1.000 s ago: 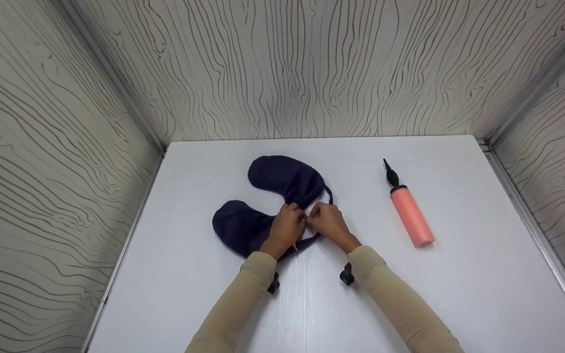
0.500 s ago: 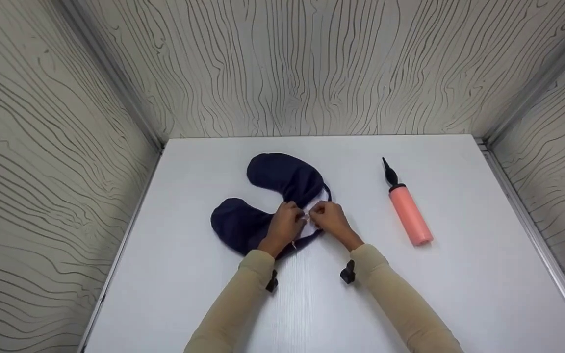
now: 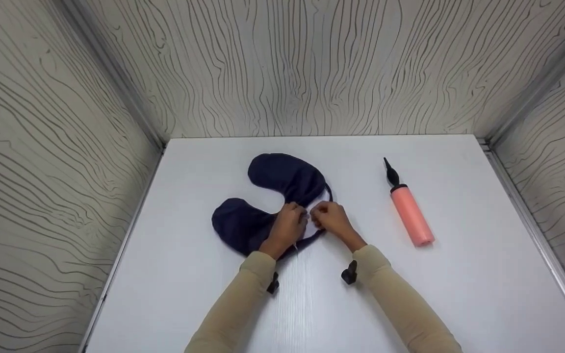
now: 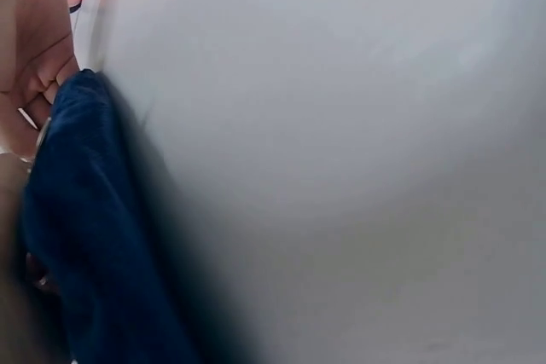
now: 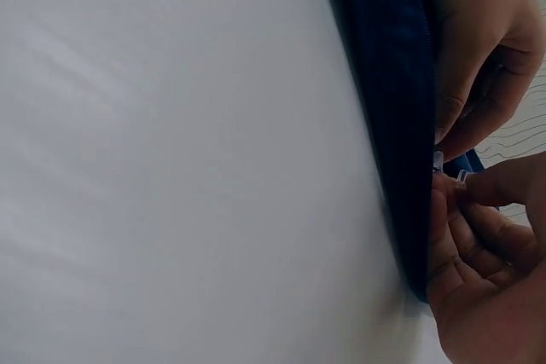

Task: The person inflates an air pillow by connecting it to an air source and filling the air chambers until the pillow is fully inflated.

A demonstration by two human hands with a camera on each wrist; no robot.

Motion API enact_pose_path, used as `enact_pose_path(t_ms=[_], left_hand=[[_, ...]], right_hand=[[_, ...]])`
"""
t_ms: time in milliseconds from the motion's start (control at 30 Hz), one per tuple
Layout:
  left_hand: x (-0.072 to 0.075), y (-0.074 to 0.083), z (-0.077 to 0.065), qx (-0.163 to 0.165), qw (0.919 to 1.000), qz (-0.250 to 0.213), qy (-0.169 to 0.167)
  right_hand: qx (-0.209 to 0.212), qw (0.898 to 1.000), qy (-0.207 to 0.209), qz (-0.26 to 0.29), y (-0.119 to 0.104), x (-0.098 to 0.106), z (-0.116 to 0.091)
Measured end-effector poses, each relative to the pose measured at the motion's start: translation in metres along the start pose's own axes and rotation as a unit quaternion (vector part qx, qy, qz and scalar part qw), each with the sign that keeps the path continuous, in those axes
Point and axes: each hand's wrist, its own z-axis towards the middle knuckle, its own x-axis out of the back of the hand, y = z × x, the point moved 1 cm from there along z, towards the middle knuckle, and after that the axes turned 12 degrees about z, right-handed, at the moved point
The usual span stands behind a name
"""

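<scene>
A navy U-shaped neck pillow (image 3: 285, 174) lies on the table, its open side to the left and a zipped fabric edge near the hands. My left hand (image 3: 290, 223) rests over its middle and pinches a small clear valve (image 5: 438, 161) in the right wrist view. Just right of it, my right hand (image 3: 331, 219) holds a small clear cap (image 5: 461, 178) between thumb and finger, close beside the valve. The left wrist view catches the pillow's fabric (image 4: 85, 202) and the right hand's palm (image 4: 38, 49).
A pink hand pump (image 3: 411, 215) with a black nozzle lies on the right of the white table (image 3: 483, 274). Wood-grain patterned walls (image 3: 282, 68) enclose the table at the back and both sides. Black wrist cameras (image 3: 348, 273) hang below the sleeves.
My right hand has shifted slightly right, so the fingertips of the two hands stand a little farther apart. The pillow and pump stay in place.
</scene>
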Motion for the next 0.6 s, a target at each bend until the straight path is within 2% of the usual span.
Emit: enact_pose_path(t_ms=[167,433,600], left_hand=[[0.0003,0.0031,0.0003,-0.014,0.9998,0.003,0.012],[-0.0006,0.0019,0.0014,-0.005,0.9999,0.014,-0.001],[-0.0011,-0.0017,0.0010,-0.011,0.9999,0.009,0.006]], right_hand=[[-0.003,1.000,0.000,0.010,0.0009,0.0013,0.0000],[-0.001,0.999,-0.009,0.031,-0.0011,0.0024,-0.0031],[0.000,0.998,-0.009,0.061,-0.0020,0.0006,-0.0043]])
